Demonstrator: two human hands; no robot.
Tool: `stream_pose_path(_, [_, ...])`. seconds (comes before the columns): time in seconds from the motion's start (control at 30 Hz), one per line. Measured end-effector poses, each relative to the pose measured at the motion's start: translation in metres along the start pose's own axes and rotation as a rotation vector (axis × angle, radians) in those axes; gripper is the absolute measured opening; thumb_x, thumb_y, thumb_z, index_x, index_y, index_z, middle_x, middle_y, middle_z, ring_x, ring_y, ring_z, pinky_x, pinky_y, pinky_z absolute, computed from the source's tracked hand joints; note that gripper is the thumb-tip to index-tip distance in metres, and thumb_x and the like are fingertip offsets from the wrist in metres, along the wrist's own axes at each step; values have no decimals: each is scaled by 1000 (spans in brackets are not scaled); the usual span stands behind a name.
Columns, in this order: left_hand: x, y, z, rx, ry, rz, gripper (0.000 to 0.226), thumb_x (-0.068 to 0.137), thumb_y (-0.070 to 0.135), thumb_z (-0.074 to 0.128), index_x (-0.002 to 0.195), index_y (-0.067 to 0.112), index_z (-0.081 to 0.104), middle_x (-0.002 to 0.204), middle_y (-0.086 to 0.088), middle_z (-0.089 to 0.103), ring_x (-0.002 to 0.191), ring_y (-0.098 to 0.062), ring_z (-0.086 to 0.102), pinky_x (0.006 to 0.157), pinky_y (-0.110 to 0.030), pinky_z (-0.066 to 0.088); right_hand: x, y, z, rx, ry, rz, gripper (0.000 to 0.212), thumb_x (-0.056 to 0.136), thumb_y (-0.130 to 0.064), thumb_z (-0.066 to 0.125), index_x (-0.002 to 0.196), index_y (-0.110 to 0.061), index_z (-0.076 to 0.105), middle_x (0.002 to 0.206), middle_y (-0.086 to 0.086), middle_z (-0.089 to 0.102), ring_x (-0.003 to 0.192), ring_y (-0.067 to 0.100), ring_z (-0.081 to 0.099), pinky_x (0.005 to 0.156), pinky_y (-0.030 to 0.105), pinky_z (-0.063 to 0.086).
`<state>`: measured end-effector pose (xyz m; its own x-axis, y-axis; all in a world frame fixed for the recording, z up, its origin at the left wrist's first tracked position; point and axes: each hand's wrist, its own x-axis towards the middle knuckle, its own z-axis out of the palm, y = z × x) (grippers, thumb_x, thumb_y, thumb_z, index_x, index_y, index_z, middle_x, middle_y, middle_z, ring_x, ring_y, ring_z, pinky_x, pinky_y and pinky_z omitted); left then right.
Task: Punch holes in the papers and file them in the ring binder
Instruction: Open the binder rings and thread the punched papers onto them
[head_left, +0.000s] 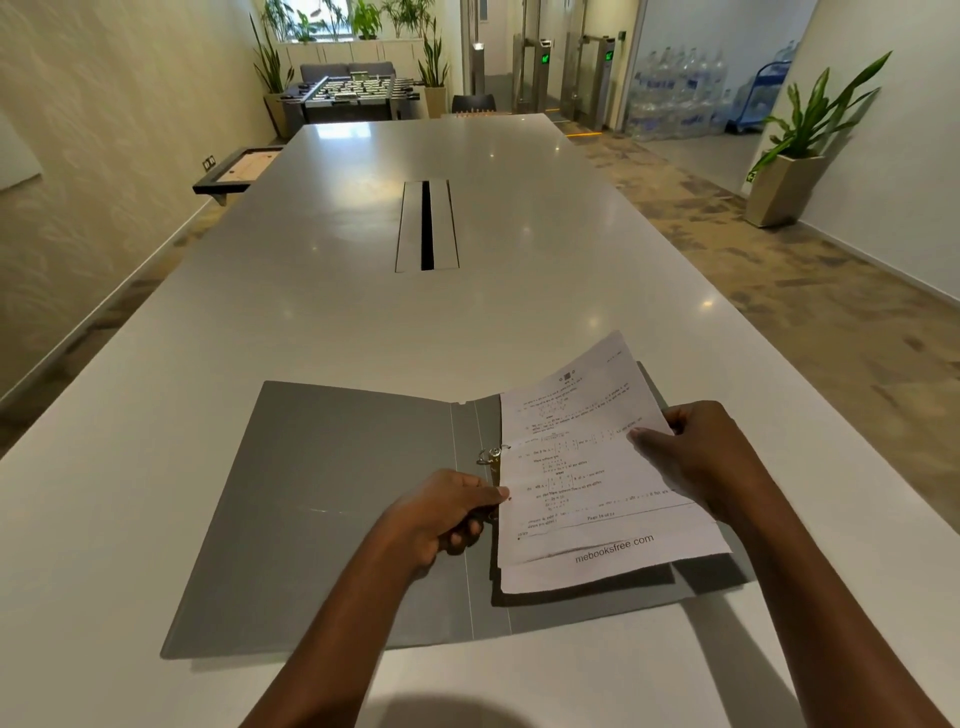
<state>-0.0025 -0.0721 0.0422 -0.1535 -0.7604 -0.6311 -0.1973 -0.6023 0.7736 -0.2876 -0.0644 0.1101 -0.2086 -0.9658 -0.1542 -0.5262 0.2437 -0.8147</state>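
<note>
The right hand (701, 462) pinches the right edge of the printed papers (587, 467), while the left hand (441, 514) curls around the lower ring, thumb pressing their left margin. They lie on the open grey ring binder's (322, 509) right half, on the white table (363, 234).

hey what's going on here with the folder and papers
A person is filing printed papers into a grey ring binder lying open on a white table. The left hand is at the lower ring by the spine, while the right hand holds the sheets' right edge. The upper ring shows at the sheets' left edge.
</note>
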Motion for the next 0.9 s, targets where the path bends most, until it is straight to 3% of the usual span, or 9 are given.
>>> stream_pose_path(0.13, [1, -2, 0, -8, -22, 2, 25, 97, 19, 73, 106, -4, 76, 92, -13, 81, 56, -10, 49, 47, -20, 39, -1, 2, 2, 24, -3, 14, 24, 97, -18, 69, 112, 0, 76, 123, 15, 76, 52, 9, 67, 41, 9, 44])
stream_pose_path(0.23, [3, -2, -1, 7, -32, 9, 23, 97, 19, 73, 104, -2, 77, 87, -10, 80, 57, -9, 51, 49, -20, 42, 0, 2, 1, 36, -18, 28, 26, 97, -20, 71, 112, 0, 76, 119, 15, 77, 59, 11, 66, 41, 9, 44])
stream_pose_path(0.47, [7, -3, 1, 65, -19, 36, 16, 95, 18, 75, 95, 3, 80, 78, -8, 75, 54, -9, 53, 47, -20, 45, -2, 1, 1, 1, -18, 26, 24, 96, -17, 67, 111, 0, 76, 130, 15, 72, 58, 15, 67, 42, 11, 45])
stream_pose_path(0.63, [8, -1, 1, 60, -18, 26, 14, 95, 15, 75, 96, 3, 81, 82, -11, 74, 55, -10, 54, 48, -20, 46, -6, -1, 1, -6, 16, 12, 11, 95, -16, 66, 93, -11, 75, 127, 13, 74, 44, 11, 67, 44, 16, 49])
stream_pose_path(0.77, [8, 2, 2, 76, -21, 13, 14, 95, 14, 75, 97, 1, 80, 86, -13, 77, 54, -10, 54, 47, -19, 45, -6, 2, 1, -2, 21, 11, 18, 97, -12, 64, 106, -2, 76, 119, 17, 76, 41, 7, 64, 40, 13, 44])
stream_pose_path(0.9, [8, 4, 5, 102, -31, 18, 15, 95, 13, 74, 100, -1, 78, 86, -13, 77, 53, -9, 54, 46, -18, 44, 2, 9, -1, -71, 10, 3, 22, 94, -19, 68, 108, -5, 79, 104, 12, 80, 50, 12, 65, 42, 16, 47])
